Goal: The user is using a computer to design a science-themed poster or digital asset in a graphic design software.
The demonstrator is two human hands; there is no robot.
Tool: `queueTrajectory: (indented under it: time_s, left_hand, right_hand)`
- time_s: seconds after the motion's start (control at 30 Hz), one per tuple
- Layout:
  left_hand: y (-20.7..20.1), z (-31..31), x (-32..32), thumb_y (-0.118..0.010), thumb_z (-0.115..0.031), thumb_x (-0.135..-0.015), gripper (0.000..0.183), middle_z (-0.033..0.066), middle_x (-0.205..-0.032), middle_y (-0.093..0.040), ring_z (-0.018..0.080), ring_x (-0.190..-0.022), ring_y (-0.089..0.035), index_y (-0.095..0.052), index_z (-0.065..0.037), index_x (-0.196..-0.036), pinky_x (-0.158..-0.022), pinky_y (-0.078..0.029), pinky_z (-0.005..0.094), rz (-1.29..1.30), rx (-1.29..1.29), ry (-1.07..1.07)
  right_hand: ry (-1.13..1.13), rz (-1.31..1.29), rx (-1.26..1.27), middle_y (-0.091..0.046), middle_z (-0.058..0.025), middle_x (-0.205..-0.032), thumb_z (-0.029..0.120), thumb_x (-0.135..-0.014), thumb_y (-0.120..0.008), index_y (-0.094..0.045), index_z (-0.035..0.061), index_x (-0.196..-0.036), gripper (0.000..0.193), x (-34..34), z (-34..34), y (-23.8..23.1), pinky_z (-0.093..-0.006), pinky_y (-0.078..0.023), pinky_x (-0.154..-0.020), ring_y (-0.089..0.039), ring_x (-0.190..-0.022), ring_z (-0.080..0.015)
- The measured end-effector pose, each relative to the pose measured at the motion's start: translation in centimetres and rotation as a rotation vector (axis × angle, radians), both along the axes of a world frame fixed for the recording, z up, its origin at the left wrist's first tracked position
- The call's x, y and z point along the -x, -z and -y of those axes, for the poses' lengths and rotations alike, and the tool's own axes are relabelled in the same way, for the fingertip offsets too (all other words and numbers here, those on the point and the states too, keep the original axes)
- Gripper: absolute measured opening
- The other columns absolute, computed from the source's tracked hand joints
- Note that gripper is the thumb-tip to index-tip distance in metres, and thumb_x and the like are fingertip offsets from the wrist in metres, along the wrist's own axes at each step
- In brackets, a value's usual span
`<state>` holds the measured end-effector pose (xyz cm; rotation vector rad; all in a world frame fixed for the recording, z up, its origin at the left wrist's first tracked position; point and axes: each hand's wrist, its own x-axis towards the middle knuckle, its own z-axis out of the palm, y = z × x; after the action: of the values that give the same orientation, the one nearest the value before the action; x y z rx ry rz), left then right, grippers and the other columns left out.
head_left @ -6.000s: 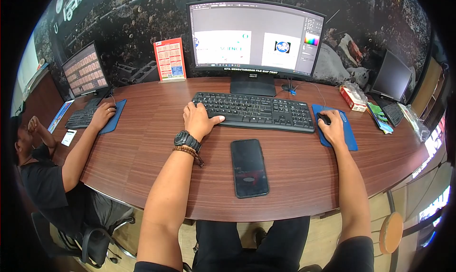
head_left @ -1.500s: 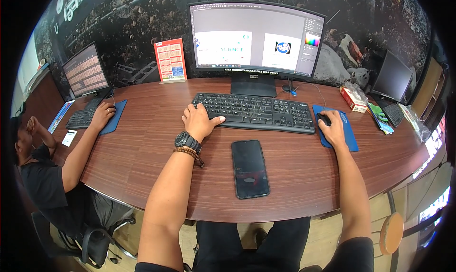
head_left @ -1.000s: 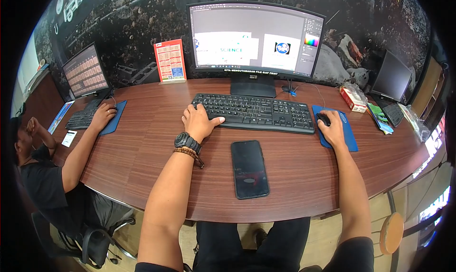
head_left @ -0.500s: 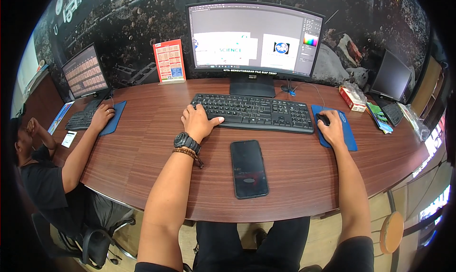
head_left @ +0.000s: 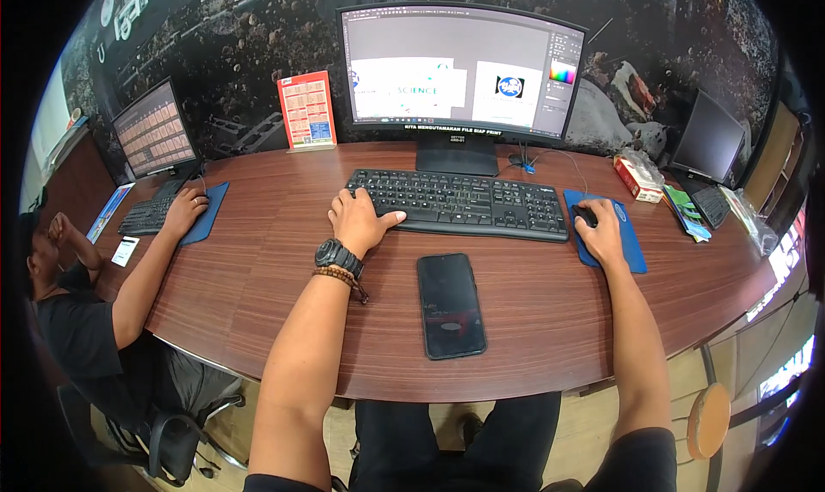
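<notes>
My left hand (head_left: 357,221) lies with fingers apart on the left end of a black keyboard (head_left: 464,198), its thumb along the front edge. A dark watch (head_left: 339,256) and brown beads circle that wrist. My right hand (head_left: 601,230) is wrapped over a dark computer mouse (head_left: 587,217) on a blue mouse pad (head_left: 634,250). Behind the keyboard stands a wide curved monitor (head_left: 430,45), lit with a design program showing white layouts and a round blue logo. Between my forearms a black phone (head_left: 451,307) lies face up, its screen dark.
At left, a co-worker's hand (head_left: 186,208) rests at another blue pad (head_left: 209,213), by a second monitor (head_left: 155,129). A red-and-white desk calendar (head_left: 307,110) stands beside my monitor. Toward the right are a red-and-white box (head_left: 638,180) and a dark monitor (head_left: 709,137). The brown desk (head_left: 284,191) curves around.
</notes>
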<state>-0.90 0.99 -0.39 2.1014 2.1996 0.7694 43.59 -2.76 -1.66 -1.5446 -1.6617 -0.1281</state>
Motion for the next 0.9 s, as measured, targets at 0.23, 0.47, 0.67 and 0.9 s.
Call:
queueTrajectory:
  time_s: [0.23,0.47,0.67,0.9]
  left_hand:
    - [-0.07,0.05,-0.03,-0.079,-0.058,-0.077,0.084,0.0324,-0.130,-0.049,0.0474,-0.126,-0.045,-0.057,0.009,-0.121,-0.106,-0.039,0.0537,0.007,0.002,0.001]
    - [-0.17,0.13,0.06,-0.079,-0.058,-0.077,0.083,0.0322,-0.130,-0.049,0.0475,-0.125,-0.045,-0.058,0.009,-0.120,-0.106,-0.039,0.0536,0.007,0.005,0.007]
    - [-0.49,0.24,-0.20,-0.079,-0.058,-0.077,0.084,0.0328,-0.132,-0.049,0.0472,-0.127,-0.044,-0.057,0.010,-0.122,-0.107,-0.037,0.0551,0.023,0.026,0.010]
    - [-0.03,0.13,0.10,-0.079,-0.058,-0.077,0.083,0.0325,-0.127,-0.050,0.0481,-0.124,-0.046,-0.058,0.009,-0.120,-0.105,-0.040,0.0546,-0.005,-0.018,0.012]
  right_hand:
    - [-0.008,-0.005,0.015,-0.062,-0.0168,-0.115,0.018,-0.082,-0.070,-0.070,0.0038,-0.111,0.032,-0.19,-0.18,0.10,-0.0425,-0.049,-0.096,-0.061,-0.110,-0.0357]
    - [-0.001,0.007,0.006,-0.061,-0.0170,-0.115,0.018,-0.082,-0.069,-0.070,0.0034,-0.110,0.032,-0.10,-0.20,0.15,-0.0421,-0.049,-0.097,-0.060,-0.110,-0.0359]
    - [0.012,0.002,0.021,-0.062,-0.0169,-0.114,0.016,-0.080,-0.069,-0.070,0.0026,-0.109,0.032,-0.20,-0.12,0.04,-0.0422,-0.049,-0.096,-0.061,-0.109,-0.0354]
    - [-0.003,-0.003,0.005,-0.063,-0.0163,-0.113,0.016,-0.080,-0.069,-0.070,0.0029,-0.107,0.031,-0.04,-0.11,0.08,-0.0417,-0.049,-0.096,-0.062,-0.109,-0.0346]
